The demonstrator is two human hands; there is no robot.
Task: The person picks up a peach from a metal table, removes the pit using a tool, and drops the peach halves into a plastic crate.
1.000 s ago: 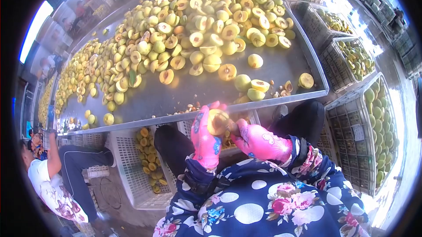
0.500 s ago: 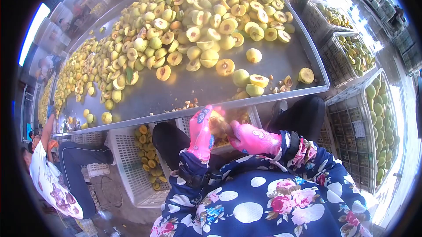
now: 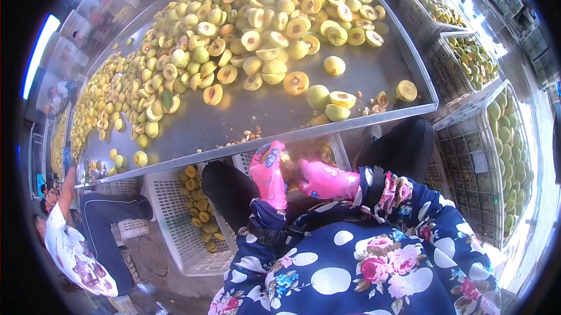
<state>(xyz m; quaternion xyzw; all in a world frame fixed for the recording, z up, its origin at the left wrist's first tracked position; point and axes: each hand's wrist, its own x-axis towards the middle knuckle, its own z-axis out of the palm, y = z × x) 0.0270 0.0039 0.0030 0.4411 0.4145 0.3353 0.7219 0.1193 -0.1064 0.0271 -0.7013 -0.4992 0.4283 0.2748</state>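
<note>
Both my hands wear pink patterned gloves and meet just below the front edge of the metal table. My left hand cups a yellow peach half, mostly hidden between the gloves. My right hand presses against the fruit from the right; whether it holds a tool is hidden. Right under my hands stands a white crate with fruit in it. Several halved and whole peaches are heaped across the table.
A white crate with peach halves stands on the floor at lower left. A seated person in a floral shirt works at the left. Wire crates of greenish fruit line the right side. Pits lie near the table's front edge.
My hands and the fruit have drawn lower and closer to my body. The view has shifted a little, so the table sits higher. The person at the left raised an arm.
</note>
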